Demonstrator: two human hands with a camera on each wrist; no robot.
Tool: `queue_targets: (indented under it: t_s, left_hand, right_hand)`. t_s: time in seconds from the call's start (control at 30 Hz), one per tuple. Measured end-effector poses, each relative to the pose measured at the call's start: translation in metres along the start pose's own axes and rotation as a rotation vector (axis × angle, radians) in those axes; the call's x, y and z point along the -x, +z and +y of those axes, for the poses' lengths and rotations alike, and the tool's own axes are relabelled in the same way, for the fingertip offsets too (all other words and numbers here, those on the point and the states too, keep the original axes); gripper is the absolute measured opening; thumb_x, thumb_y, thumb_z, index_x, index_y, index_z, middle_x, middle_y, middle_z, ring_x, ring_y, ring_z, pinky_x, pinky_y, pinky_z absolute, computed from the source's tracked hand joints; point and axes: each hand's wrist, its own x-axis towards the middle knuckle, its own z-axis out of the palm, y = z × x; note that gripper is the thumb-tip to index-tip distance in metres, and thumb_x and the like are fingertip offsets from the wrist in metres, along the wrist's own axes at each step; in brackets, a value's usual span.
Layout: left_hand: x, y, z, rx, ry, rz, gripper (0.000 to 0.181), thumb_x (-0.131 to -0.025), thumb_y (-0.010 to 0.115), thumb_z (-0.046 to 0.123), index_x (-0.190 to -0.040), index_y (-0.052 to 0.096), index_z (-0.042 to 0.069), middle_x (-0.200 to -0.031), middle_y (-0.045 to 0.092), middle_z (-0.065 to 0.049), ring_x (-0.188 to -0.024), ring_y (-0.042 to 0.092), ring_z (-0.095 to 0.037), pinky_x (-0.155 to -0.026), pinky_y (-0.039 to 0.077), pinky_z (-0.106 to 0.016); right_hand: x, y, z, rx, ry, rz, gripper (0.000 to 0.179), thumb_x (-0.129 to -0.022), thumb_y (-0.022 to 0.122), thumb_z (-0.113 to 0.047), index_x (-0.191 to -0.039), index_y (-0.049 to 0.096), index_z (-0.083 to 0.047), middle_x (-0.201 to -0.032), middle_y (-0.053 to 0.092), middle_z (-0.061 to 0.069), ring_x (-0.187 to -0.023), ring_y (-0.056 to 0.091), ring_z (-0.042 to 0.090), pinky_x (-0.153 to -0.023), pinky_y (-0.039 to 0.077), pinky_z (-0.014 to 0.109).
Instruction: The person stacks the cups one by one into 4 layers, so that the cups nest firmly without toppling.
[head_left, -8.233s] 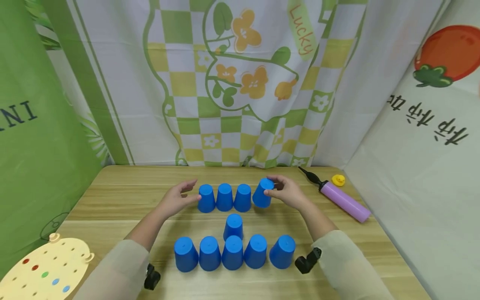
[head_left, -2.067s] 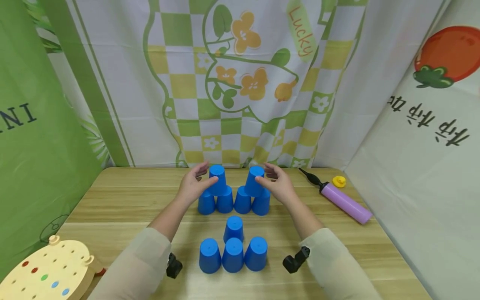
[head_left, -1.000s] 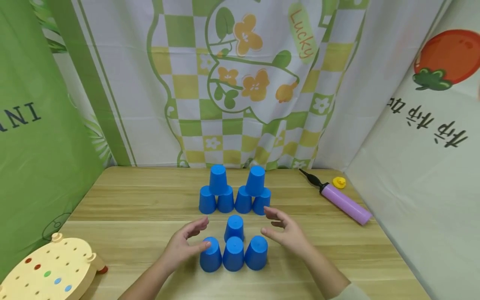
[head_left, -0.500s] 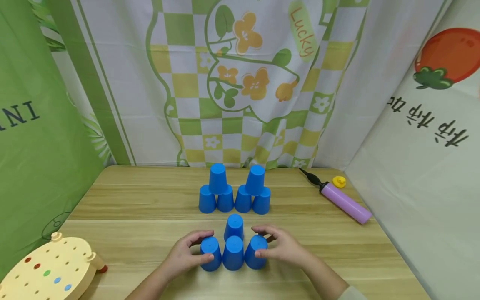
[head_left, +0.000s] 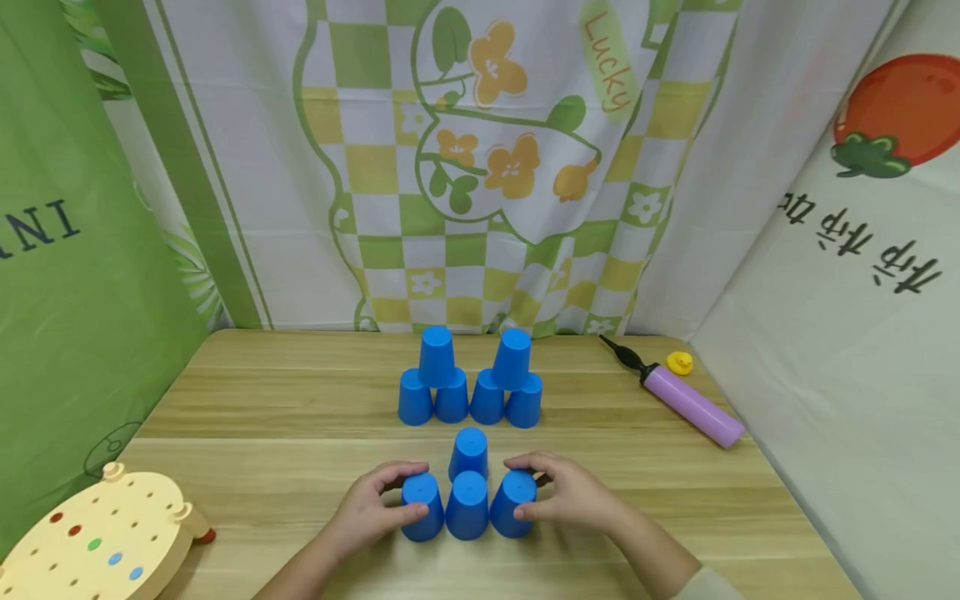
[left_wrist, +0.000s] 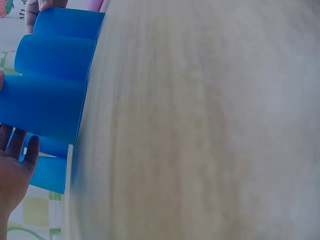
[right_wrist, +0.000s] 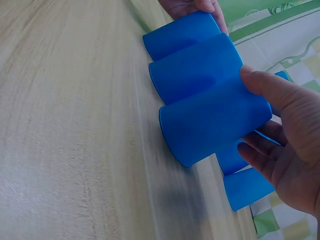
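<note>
My left hand (head_left: 375, 504) holds an upside-down blue cup (head_left: 422, 521) at the left end of the front row, thumb on its near side and fingers behind. My right hand (head_left: 573, 496) grips the blue cup at the row's right end (right_wrist: 215, 120), which leans slightly in the head view. Between these two stands a middle blue cup (head_left: 467, 508), and a single blue cup (head_left: 470, 450) is just behind it. Farther back, two raised blue cups (head_left: 437, 358) (head_left: 512, 360) each bridge a pair of lower cups (head_left: 415, 400).
A purple pump with a black nozzle (head_left: 686, 400) lies at the table's right side, beside a yellow toy duck (head_left: 679, 362). A cream round pegboard toy (head_left: 90, 533) occupies the left front corner. Printed curtains (head_left: 487, 275) hang behind the wooden table (head_left: 285, 392).
Two cups from the front row's ends went onto the back row and were released. Both hands then came down to the front row and took hold of its outer cups.
</note>
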Motion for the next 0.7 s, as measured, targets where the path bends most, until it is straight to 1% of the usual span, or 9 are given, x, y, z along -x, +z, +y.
queue_targets:
  t_s: [0.07, 0.17, 0.23, 0.33, 0.4, 0.57, 0.7]
  left_hand:
    - [0.0, 0.0, 0.0, 0.005, 0.0, -0.005, 0.054, -0.082, 0.079, 0.024, -0.128, 0.062, 0.003, -0.131, 0.064, -0.012, -0.119, 0.059, -0.023, -0.098, 0.047, -0.031]
    - [0.0, -0.001, 0.0, 0.016, 0.022, -0.012, 0.053, -0.084, 0.078, 0.024, -0.129, 0.061, 0.002, -0.131, 0.063, -0.014, -0.119, 0.059, -0.025, -0.097, 0.047, -0.029]
    - [0.001, -0.001, 0.0, 0.022, 0.03, -0.015, 0.052, -0.084, 0.078, 0.023, -0.129, 0.061, 0.002, -0.131, 0.063, -0.015, -0.119, 0.059, -0.025, -0.097, 0.047, -0.029]
    - [0.0, -0.002, 0.001, 0.036, 0.021, -0.013, 0.052, -0.084, 0.078, 0.023, -0.129, 0.061, 0.002, -0.131, 0.063, -0.015, -0.118, 0.059, -0.023, -0.097, 0.048, -0.03]
    - [0.0, -0.002, 0.0, 0.042, 0.01, -0.01, 0.052, -0.084, 0.078, 0.023, -0.129, 0.062, 0.003, -0.131, 0.063, -0.014, -0.118, 0.059, -0.022, -0.098, 0.048, -0.032]
    - [0.0, -0.001, -0.001, 0.036, 0.01, -0.004, 0.051, -0.084, 0.078, 0.023, -0.128, 0.062, 0.004, -0.13, 0.064, -0.014, -0.118, 0.059, -0.023, -0.099, 0.047, -0.036]
    - [-0.001, -0.001, -0.003, 0.045, 0.015, -0.007, 0.05, -0.084, 0.078, 0.023, -0.128, 0.062, 0.004, -0.131, 0.063, -0.015, -0.119, 0.059, -0.025, -0.099, 0.047, -0.035]
  right_hand:
    - [-0.001, -0.002, -0.001, 0.014, 0.004, -0.002, 0.059, -0.082, 0.079, -0.032, -0.132, 0.059, -0.009, -0.134, 0.061, 0.01, -0.117, 0.059, 0.028, -0.096, 0.053, 0.048]
    - [-0.001, -0.006, -0.002, 0.026, 0.004, 0.006, 0.058, -0.082, 0.08, -0.032, -0.131, 0.059, -0.008, -0.132, 0.061, 0.011, -0.116, 0.06, 0.029, -0.097, 0.051, 0.051]
    - [-0.001, -0.011, -0.004, 0.04, -0.002, 0.019, 0.058, -0.082, 0.08, -0.032, -0.13, 0.059, -0.006, -0.131, 0.062, 0.011, -0.115, 0.06, 0.029, -0.097, 0.052, 0.051]
    - [-0.001, -0.02, -0.009, 0.062, -0.011, 0.046, 0.058, -0.082, 0.08, -0.031, -0.128, 0.059, -0.004, -0.128, 0.063, 0.012, -0.112, 0.061, 0.03, -0.095, 0.052, 0.05]
    - [-0.001, -0.027, -0.014, 0.089, -0.014, 0.068, 0.056, -0.082, 0.08, -0.031, -0.127, 0.06, -0.005, -0.125, 0.064, 0.011, -0.111, 0.06, 0.028, -0.093, 0.054, 0.048]
    - [-0.004, -0.047, -0.029, 0.168, -0.047, 0.126, 0.054, -0.081, 0.081, -0.029, -0.125, 0.061, -0.004, -0.119, 0.066, 0.009, -0.107, 0.06, 0.025, -0.089, 0.056, 0.041]
    - [-0.008, -0.063, -0.046, 0.225, -0.079, 0.15, 0.056, -0.083, 0.079, -0.028, -0.13, 0.059, -0.005, -0.125, 0.064, 0.011, -0.11, 0.06, 0.027, -0.091, 0.055, 0.041]
